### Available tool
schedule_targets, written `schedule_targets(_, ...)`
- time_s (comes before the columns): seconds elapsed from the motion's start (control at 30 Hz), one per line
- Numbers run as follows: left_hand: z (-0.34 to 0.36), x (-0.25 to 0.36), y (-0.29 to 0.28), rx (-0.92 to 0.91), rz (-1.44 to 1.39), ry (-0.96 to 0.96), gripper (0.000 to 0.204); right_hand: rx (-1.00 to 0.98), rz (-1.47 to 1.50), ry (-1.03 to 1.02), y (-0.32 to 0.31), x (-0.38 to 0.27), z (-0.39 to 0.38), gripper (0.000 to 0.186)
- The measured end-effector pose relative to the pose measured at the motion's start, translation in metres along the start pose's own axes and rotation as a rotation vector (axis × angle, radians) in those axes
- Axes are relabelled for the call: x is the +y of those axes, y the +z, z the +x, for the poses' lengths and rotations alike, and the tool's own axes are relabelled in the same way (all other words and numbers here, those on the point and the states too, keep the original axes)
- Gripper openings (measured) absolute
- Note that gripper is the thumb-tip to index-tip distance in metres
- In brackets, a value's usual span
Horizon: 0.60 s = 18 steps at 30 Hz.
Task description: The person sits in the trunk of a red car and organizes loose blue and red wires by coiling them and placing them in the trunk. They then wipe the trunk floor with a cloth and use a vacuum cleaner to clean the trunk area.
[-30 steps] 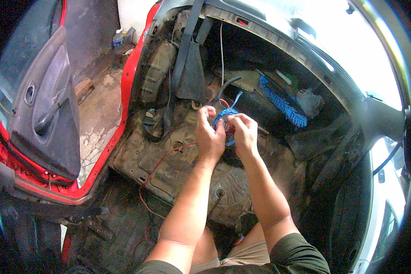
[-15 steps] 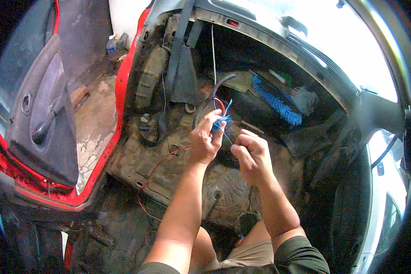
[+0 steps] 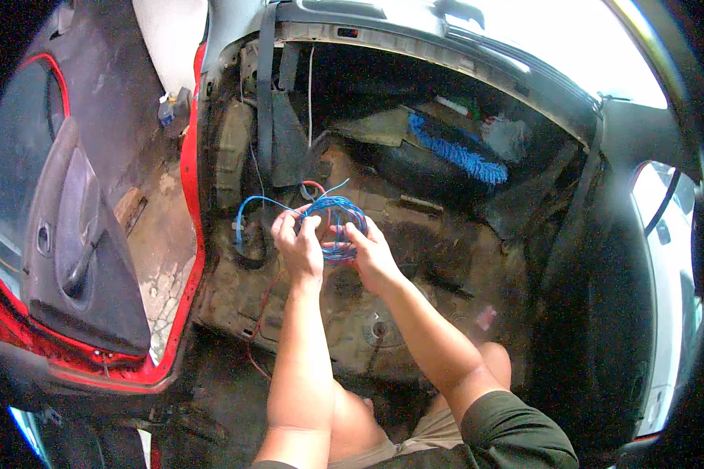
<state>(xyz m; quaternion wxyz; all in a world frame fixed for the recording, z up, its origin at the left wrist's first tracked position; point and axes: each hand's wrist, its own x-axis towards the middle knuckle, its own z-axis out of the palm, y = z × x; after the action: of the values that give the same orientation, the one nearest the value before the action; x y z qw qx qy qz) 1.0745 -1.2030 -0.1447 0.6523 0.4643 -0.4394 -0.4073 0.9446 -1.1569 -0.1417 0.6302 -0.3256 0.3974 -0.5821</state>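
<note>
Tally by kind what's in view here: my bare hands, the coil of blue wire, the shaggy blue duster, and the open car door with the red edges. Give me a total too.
Bare hands: 2 (left hand, right hand)
Coil of blue wire: 1
Shaggy blue duster: 1
Open car door: 1
Total: 5

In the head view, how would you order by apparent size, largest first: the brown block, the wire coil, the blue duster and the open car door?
1. open car door
2. wire coil and blue duster: too close to rank; the duster is longer, the coil broader
3. brown block
</note>
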Motion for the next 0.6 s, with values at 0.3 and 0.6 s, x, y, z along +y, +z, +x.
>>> schedule_targets(0.3,0.02,-0.022,-0.01,-0.271,0.038,-0.128,0.02,0.148,-0.184,-0.072,-0.029,0.016,0.049,0.051)
schedule_targets(0.6,0.009,-0.001,0.026,0.008,0.428,0.22,0.045,-0.187,0.094,0.261,-0.044,0.027,0.087,0.062)
